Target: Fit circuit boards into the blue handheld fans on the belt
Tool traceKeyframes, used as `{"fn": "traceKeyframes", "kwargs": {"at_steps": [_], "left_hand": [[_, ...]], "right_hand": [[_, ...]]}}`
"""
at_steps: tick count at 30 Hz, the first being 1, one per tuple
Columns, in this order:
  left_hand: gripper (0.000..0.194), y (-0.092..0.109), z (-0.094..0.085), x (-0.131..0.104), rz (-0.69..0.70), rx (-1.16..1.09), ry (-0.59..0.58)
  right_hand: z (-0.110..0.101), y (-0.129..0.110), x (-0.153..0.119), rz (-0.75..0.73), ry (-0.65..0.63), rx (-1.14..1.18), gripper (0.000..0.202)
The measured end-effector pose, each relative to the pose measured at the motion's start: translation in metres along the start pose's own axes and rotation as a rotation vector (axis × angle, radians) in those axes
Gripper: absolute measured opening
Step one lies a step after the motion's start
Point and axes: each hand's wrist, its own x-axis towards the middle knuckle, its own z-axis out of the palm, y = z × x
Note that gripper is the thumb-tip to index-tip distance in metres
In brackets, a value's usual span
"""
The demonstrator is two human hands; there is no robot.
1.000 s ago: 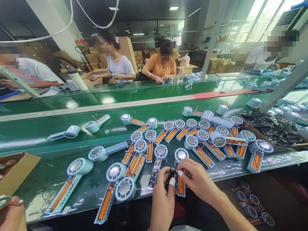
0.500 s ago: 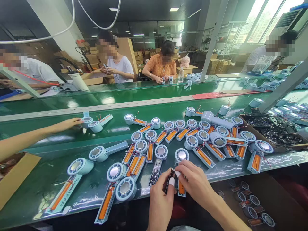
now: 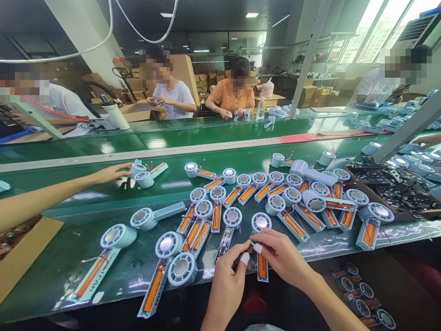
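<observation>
My left hand point(image 3: 229, 278) and my right hand point(image 3: 280, 257) meet at the near edge of the green conveyor table point(image 3: 69, 276). Together they pinch a small dark part point(image 3: 241, 257), mostly hidden by my fingers, over a pale blue handheld fan half point(image 3: 261, 239) with an orange battery in its handle. White tape covers two fingertips. Just left of my hands lies a fan half with a bare circuit board point(image 3: 225, 239). Several more open fan halves point(image 3: 292, 193) with orange batteries are spread across the table beyond.
A co-worker's arm point(image 3: 51, 193) reaches in from the left to fans point(image 3: 143, 174) on the far belt. A cardboard box point(image 3: 24, 250) sits at left, a tray of dark parts point(image 3: 392, 184) at right. Other people work behind the far belt.
My hands have drawn closer together over the fan half, and the dark part is tilted lower. The co-worker's arm came in from the left and reached further right to the far fans.
</observation>
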Motion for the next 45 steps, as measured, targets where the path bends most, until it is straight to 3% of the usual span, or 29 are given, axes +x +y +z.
{"fn": "traceKeyframes", "kwargs": {"at_steps": [3,9,15,19,21,25,30,34,40,45], "left_hand": [[0.036,0.000,-0.001,0.001,-0.003,-0.026,-0.014],[0.038,0.004,-0.003,0.002,-0.037,-0.031,-0.077],[0.051,0.001,-0.010,0.001,-0.225,-0.034,-0.159],[0.057,-0.003,-0.011,-0.001,-0.215,0.076,-0.213],[0.057,-0.002,-0.010,-0.001,-0.202,0.158,-0.245],[0.060,0.002,-0.006,0.002,-0.094,0.278,-0.230],[0.062,0.001,-0.001,0.001,0.001,0.497,-0.250],[0.064,0.004,-0.001,-0.001,0.071,0.654,-0.172],[0.059,0.013,-0.007,-0.001,0.067,0.398,-0.131],[0.051,0.015,-0.006,0.001,0.019,0.180,-0.049]], "right_hand": [[-0.002,-0.002,0.000,-0.002,-0.033,0.026,0.023],[0.006,-0.002,0.000,0.058,0.026,-0.013,0.022],[-0.021,0.003,-0.011,0.035,0.091,0.097,0.029],[-0.034,0.006,-0.024,0.020,-0.082,-0.046,0.048],[-0.032,0.007,-0.027,0.005,-0.139,-0.098,0.046],[-0.019,0.010,-0.022,0.007,-0.012,-0.028,0.023],[-0.003,0.015,-0.010,0.124,0.153,0.187,0.019],[0.007,0.016,-0.006,0.173,0.233,0.192,0.020],[0.014,0.007,-0.010,0.075,0.287,0.010,0.023],[0.018,-0.002,-0.008,-0.108,0.222,-0.371,0.031]]}}
